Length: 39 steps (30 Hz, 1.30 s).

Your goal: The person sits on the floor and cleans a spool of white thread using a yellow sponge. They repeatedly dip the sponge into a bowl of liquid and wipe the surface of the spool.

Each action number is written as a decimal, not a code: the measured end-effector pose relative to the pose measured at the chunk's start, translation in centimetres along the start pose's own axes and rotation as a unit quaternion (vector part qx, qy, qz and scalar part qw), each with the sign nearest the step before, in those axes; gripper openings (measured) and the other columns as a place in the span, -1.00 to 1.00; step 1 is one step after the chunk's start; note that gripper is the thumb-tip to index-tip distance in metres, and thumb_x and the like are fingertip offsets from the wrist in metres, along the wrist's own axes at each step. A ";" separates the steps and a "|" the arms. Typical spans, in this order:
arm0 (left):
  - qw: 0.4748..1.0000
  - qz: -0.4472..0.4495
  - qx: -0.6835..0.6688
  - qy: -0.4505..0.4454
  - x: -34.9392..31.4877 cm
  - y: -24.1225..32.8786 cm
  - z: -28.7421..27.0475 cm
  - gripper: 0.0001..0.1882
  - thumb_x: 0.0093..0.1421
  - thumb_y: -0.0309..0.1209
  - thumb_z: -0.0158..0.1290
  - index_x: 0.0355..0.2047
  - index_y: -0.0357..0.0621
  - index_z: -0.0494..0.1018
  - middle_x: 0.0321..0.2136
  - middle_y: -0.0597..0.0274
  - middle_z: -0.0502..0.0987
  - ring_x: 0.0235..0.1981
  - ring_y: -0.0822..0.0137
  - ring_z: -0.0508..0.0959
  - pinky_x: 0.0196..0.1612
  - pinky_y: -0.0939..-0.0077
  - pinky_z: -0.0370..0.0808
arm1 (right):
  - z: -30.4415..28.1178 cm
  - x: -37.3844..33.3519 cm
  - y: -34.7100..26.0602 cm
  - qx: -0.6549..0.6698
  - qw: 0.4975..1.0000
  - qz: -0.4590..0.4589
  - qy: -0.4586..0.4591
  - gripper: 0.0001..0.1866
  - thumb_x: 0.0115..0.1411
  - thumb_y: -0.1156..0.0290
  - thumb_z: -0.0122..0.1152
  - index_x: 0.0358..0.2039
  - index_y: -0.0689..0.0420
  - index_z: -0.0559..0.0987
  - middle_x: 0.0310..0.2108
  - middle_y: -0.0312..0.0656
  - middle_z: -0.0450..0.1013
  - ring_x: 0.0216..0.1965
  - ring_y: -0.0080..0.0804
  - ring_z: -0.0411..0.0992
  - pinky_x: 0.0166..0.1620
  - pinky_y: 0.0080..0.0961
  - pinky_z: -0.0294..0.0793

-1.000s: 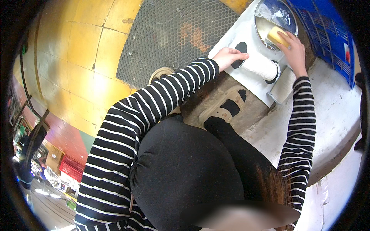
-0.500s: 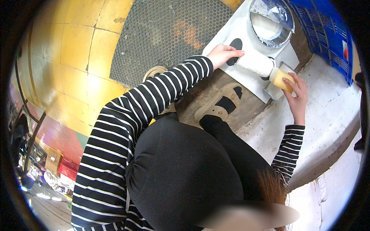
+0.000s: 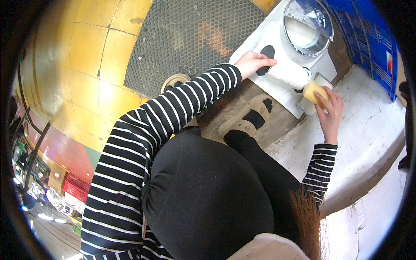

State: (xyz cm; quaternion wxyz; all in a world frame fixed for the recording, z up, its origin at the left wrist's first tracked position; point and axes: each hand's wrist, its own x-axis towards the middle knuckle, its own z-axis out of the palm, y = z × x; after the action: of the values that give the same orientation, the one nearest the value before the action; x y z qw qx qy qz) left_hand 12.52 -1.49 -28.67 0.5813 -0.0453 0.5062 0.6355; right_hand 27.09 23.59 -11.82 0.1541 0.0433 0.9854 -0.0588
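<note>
Gripping a yellow block [image 3: 312, 93], the right hand [image 3: 332, 111] is across from the left hand [image 3: 252, 64], whose hold is unclear.

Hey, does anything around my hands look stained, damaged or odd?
Yes: beyond your left hand, the dark honeycomb mat has an irregular orange-brown patch that breaks its otherwise grey surface. I can't tell whether it's staining or wear. Farther left, a small brownish mark blemishes the yellow floor tiles.

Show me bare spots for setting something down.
Bare: white surface between right hand and blue plastic crate; honeycomb mat between yellow tiles and left hand. Crowded: around the white cylinder, where both hands, the yellow sponge-like block and the round bowl bunch together.
</note>
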 end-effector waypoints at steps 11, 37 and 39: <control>1.000 -0.008 0.007 -0.001 -0.3 0.3 0.0 -0.51 0.15 -0.04 0.23 -0.20 -0.29 0.61 -0.30 0.18 0.62 -0.25 0.40 0.52 -0.03 0.56 0.40 | 1.0 -1.3 -2.6 -0.028 1.000 -0.004 0.014 -0.54 -0.05 0.50 0.35 -0.08 -0.17 0.66 0.05 -0.27 0.47 0.06 -0.22 0.37 0.12 -0.27 0.25; 1.000 -0.009 0.008 -0.020 0.0 0.0 -0.2 -0.48 0.13 -0.04 0.24 -0.16 -0.31 0.58 -0.34 0.21 0.61 -0.29 0.42 0.52 -0.10 0.62 0.39 | -2.0 5.1 3.4 0.195 0.978 0.070 0.013 -0.56 -0.01 0.42 0.36 -0.04 -0.06 0.66 0.10 -0.14 0.47 0.14 -0.19 0.37 0.26 -0.28 0.21; 0.999 -0.025 0.015 -0.032 -0.1 0.3 -0.4 -0.45 0.11 -0.02 0.24 -0.14 -0.30 0.58 -0.26 0.17 0.60 -0.23 0.38 0.51 -0.05 0.59 0.37 | -1.9 7.2 4.0 0.232 0.969 0.076 0.043 -0.56 0.01 0.40 0.36 -0.03 -0.03 0.65 0.12 -0.12 0.46 0.15 -0.20 0.37 0.27 -0.32 0.21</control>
State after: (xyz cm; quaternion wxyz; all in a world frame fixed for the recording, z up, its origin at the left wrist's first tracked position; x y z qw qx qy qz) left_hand 12.04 -1.76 -28.64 0.6138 -0.0287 0.4956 0.6138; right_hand 20.13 28.24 -12.68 0.1011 0.1556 0.9441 -0.2723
